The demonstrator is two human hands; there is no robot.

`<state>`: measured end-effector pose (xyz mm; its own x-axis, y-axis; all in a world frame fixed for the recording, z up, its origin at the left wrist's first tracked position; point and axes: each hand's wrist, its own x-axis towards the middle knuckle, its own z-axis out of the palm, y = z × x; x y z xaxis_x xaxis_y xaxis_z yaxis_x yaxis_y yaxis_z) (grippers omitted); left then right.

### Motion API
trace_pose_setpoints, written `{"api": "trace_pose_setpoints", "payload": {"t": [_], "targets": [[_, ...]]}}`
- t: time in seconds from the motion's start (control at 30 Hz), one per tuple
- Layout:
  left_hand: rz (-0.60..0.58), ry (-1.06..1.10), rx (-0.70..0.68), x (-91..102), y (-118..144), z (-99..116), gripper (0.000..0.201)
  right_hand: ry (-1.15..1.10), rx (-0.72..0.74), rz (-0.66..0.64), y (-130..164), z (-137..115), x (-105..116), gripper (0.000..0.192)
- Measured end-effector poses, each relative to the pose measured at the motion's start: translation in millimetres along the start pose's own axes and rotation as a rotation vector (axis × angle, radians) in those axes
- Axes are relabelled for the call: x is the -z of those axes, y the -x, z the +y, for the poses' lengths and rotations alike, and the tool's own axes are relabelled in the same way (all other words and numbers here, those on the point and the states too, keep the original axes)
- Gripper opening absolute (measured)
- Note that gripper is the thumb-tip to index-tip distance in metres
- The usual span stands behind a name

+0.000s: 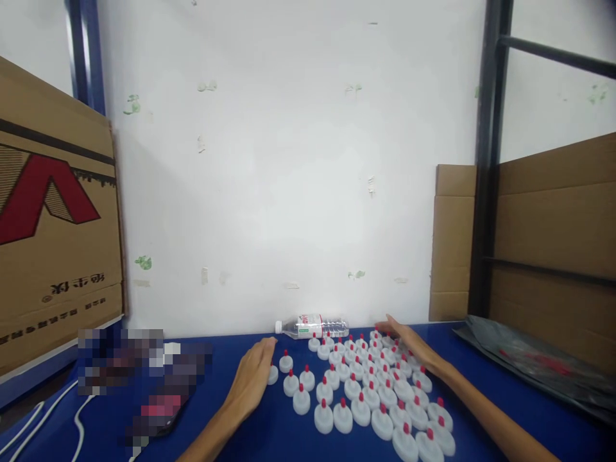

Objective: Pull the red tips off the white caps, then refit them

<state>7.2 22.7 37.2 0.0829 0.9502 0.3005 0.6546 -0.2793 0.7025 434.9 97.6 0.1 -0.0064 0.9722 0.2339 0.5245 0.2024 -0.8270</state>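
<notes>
Blue covers the whole bench [250,443], and on it stands a crowd of small white plastic caps with red nozzle tips [370,394], set upright in loose rows that run from the near right toward the back wall. The left hand [253,375] lies flat, palm down, on the left edge of the crowd — its fingers [265,350] are stretched out and released, gripping nothing, with one cap just beside the fingertips. The right hand [402,340] reaches along the far right edge of the rows, its forearm lying beside the caps; its fingers are extended and loose too, resting among the farthest caps without closing on any that can be seen.

Behind the caps, against the white wall [289,192], a clear plastic water bottle with a white cap and a red-and-white label [312,326] lies on its side. A brown cardboard box with a red printed mark [52,218] stands at the left, more plain cardboard [452,244] at the right, and a grey plastic bag [539,366] lies on the bench's right end. White cables [77,417] trail at the near left.
</notes>
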Motion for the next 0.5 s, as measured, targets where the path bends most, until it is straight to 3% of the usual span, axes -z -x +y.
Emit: {"api": "trace_pose_setpoints", "payload": {"t": [0.3,0.5], "targets": [[-0.118,0.098,-0.096,-14.9,11.1,3.1,0.061,-0.066,0.090,-0.095,14.2,-35.5,-53.2,0.075],[-0.179,0.066,-0.092,-18.4,12.4,-3.9,0.070,-0.066,0.124,-0.085,24.7,-51.9,-71.5,0.072]]}}
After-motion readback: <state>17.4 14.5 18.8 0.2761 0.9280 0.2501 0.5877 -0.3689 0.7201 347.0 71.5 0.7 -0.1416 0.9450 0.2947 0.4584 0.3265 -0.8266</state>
